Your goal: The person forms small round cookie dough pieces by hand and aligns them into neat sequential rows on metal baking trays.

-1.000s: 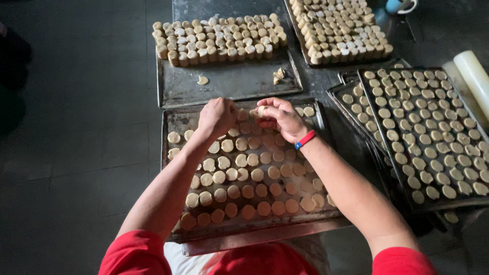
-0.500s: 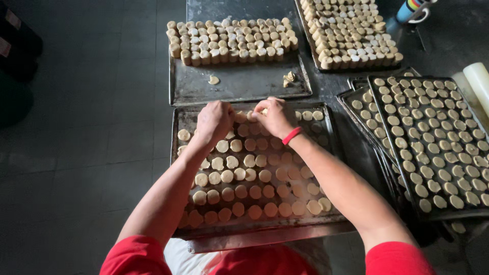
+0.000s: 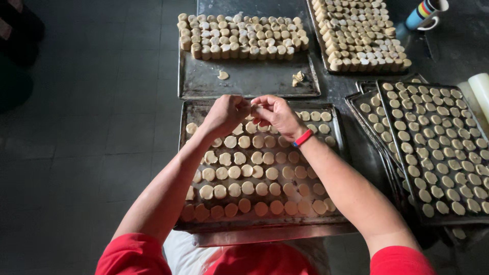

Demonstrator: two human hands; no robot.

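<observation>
- The left hand (image 3: 225, 115) is curled, its fingers bent in toward the other hand.
- The right hand (image 3: 275, 115) is curled too, and its fingertips meet the left ones.
- Both arms are bare and reach forward, coming closer together at the hands.
- A red band (image 3: 302, 138) sits on the right wrist.
- Red sleeves cover both shoulders.

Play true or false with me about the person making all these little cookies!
1. Both hands, left hand and right hand, meet over the near tray. True.
2. The wristband on the right wrist is green. False: it is red.
3. The far tray holds stacked dough pieces along its back edge. True.
4. The striped mug stands at the left. False: it is at the top right.
5. The near tray's dough rounds are piled high. False: they lie flat in rows.
</observation>
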